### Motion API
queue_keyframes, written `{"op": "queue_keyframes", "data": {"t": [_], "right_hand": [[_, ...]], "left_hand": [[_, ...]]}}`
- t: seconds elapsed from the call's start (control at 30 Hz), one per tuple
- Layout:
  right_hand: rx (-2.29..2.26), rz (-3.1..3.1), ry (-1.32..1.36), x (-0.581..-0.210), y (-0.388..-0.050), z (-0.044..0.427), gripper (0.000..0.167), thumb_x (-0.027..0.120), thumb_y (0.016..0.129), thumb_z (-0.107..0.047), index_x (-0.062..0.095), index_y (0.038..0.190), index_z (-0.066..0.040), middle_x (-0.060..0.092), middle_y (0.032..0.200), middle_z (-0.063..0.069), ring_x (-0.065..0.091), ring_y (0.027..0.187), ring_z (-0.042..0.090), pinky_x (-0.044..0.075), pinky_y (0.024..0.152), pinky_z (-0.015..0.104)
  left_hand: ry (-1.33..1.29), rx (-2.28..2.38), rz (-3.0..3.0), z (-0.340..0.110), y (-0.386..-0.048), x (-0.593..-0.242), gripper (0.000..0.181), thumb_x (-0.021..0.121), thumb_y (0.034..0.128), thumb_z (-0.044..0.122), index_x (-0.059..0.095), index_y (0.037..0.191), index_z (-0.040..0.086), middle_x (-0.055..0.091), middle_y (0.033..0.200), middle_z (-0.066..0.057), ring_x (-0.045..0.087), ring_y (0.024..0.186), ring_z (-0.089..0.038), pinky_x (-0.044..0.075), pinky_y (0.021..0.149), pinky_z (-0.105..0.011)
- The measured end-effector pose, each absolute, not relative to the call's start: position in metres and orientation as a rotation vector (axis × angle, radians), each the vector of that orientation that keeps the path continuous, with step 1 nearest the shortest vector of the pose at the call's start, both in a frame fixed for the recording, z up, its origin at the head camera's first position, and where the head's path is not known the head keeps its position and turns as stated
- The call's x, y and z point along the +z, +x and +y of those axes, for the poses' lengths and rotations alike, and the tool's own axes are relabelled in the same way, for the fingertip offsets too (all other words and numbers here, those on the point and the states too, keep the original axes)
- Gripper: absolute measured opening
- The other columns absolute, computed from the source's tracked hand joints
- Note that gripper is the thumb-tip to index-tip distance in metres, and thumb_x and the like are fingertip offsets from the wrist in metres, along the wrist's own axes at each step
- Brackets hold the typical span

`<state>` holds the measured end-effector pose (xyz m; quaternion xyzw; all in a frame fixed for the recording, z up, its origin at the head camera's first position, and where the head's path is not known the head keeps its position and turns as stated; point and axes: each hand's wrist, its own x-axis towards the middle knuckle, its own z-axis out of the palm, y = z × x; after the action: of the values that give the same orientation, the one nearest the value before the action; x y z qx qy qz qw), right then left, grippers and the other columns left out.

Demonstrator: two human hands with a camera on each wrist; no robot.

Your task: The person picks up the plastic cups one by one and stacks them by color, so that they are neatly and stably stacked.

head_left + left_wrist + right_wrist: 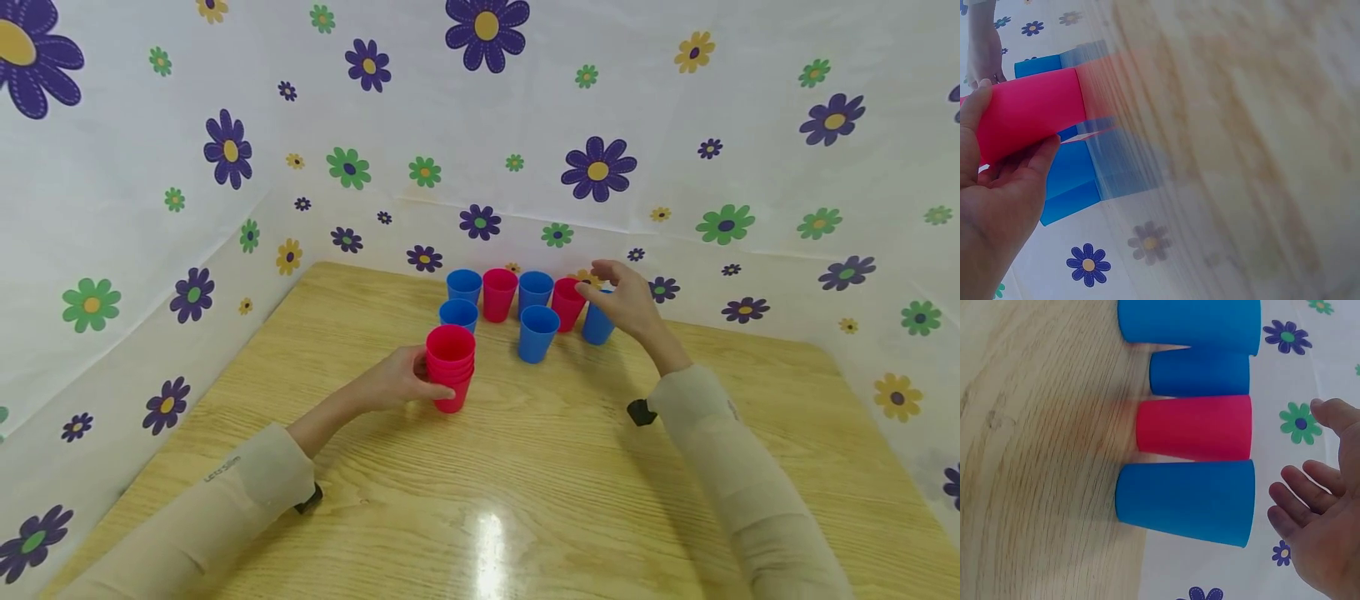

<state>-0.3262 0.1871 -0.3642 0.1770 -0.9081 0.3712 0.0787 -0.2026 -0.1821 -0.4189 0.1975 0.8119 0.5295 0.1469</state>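
My left hand (400, 380) grips a stack of several nested red cups (451, 367), thumb in front and fingers round the far side. In the left wrist view the stack (1032, 109) stands on the wooden table. My right hand (628, 302) hovers over the far right end of a row of cups, its fingers loosely spread around nothing. Beneath it is a blue cup (597, 323), with a red cup (567, 305) beside it on the left. The right wrist view shows the fingers apart from the rim of the nearest blue cup (1186, 501).
Further left in the row stand a blue cup (536, 288), a red cup (498, 295) and another blue cup (464, 285). Nearer are two blue cups (537, 335), one partly behind the red stack. A flower-patterned cloth (525, 108) hangs behind the table (525, 483).
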Motion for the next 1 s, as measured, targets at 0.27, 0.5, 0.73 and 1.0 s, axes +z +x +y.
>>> {"op": "queue_keyframes", "data": {"t": [0.27, 0.5, 0.73, 1.0], "right_hand": [[1.038, -2.838, 0.519, -0.370, -0.340, 0.184, 0.067, 0.067, 0.101, -0.035, 0.043, 0.151, 0.004, 0.048, 0.150, 0.027, 0.043, 0.139, 0.045, 0.039, 0.112, 0.061], [0.878, -2.920, 0.565, -0.375, -0.347, 0.179, 0.071, 0.068, 0.100, -0.039, 0.044, 0.150, 0.006, 0.048, 0.150, 0.028, 0.043, 0.139, 0.046, 0.038, 0.114, 0.060], [0.754, -2.979, 0.554, -0.378, -0.349, 0.176, 0.074, 0.070, 0.098, -0.040, 0.044, 0.150, 0.006, 0.050, 0.148, 0.028, 0.045, 0.136, 0.047, 0.040, 0.111, 0.063], [0.603, -3.022, 0.560, -0.381, -0.352, 0.174, 0.080, 0.068, 0.097, -0.046, 0.042, 0.152, 0.005, 0.047, 0.151, 0.029, 0.041, 0.140, 0.049, 0.014, 0.117, 0.072]], "left_hand": [[0.562, 1.524, 2.333, -0.182, -0.202, -0.419, 0.058, 0.081, 0.0915, 0.017, 0.054, 0.142, 0.006, 0.066, 0.130, -0.008, 0.062, 0.118, -0.027, 0.052, 0.102, -0.042], [0.598, 1.534, 2.324, -0.183, -0.203, -0.419, 0.056, 0.080, 0.0921, 0.016, 0.054, 0.141, 0.005, 0.067, 0.129, -0.008, 0.063, 0.118, -0.027, 0.052, 0.102, -0.042], [0.605, 1.533, 2.327, -0.184, -0.203, -0.421, 0.057, 0.080, 0.0924, 0.016, 0.054, 0.141, 0.005, 0.067, 0.129, -0.008, 0.062, 0.118, -0.028, 0.052, 0.102, -0.042], [0.570, 1.525, 2.338, -0.182, -0.202, -0.420, 0.059, 0.081, 0.0914, 0.015, 0.053, 0.142, 0.006, 0.066, 0.130, -0.008, 0.062, 0.119, -0.027, 0.052, 0.102, -0.042]]}}
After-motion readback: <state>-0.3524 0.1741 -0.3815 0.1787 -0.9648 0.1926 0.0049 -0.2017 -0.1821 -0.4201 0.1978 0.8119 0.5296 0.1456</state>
